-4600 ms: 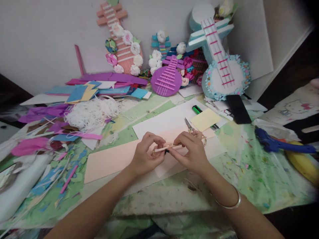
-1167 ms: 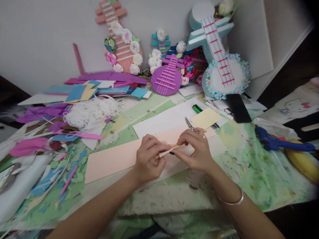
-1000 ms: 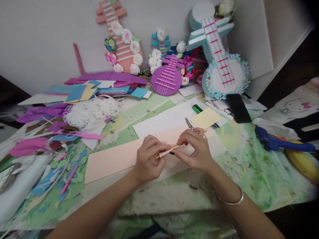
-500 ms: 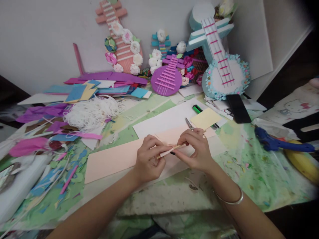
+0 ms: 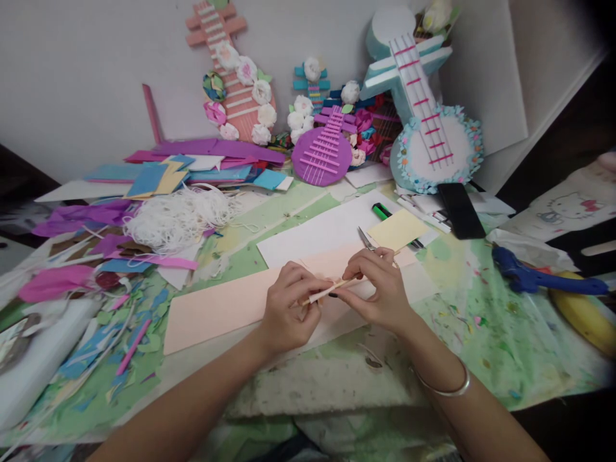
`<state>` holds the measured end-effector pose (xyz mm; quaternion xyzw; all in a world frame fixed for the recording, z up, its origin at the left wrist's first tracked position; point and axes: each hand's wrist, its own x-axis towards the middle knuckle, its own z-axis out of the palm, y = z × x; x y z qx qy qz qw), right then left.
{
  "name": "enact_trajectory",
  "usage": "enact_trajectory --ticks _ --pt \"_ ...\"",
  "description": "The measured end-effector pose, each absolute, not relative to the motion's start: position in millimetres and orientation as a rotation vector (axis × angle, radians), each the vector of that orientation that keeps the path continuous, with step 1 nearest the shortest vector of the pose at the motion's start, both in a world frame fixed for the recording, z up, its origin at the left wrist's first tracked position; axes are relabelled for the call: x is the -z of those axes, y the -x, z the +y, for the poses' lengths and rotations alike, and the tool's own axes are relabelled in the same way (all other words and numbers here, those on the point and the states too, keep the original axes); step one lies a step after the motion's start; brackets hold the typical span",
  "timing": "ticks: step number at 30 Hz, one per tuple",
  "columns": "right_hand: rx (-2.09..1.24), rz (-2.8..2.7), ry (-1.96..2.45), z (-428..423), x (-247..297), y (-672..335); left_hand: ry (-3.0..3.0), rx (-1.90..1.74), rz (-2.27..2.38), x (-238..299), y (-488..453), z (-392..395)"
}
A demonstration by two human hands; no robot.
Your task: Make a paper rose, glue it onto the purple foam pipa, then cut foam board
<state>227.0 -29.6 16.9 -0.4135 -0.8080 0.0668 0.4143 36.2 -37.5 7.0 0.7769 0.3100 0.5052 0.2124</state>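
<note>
Hands (image 5: 291, 311), two, pinch one pale strip (image 5: 321, 295).

I'm finding room right of my right hand (image 5: 378, 289), over scattered scraps (image 5: 477, 321), up to the blue tool (image 5: 517, 270) near the worktop's (image 5: 486, 362) right edge; scissors (image 5: 364, 238) are blocking just beyond that hand.

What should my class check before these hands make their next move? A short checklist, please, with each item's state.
1. Left hand gripping the pale strip: ok.
2. Right hand gripping it too: ok.
3. Strip glued: cannot tell.
4. Scissors in full view: not ok, right hand hides part.
5. Green tool uncovered: not ok, yellow card overlaps it.
6. Table free of scraps: not ok.
</note>
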Motion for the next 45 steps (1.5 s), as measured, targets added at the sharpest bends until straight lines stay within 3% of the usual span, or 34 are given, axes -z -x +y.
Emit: enact_trajectory --ticks 45 --pt "-0.138 -2.003 1.069 -28.2 -13.3 -223.6 -2.147 -1.387 0.805 1.0 -32.3 -25.2"
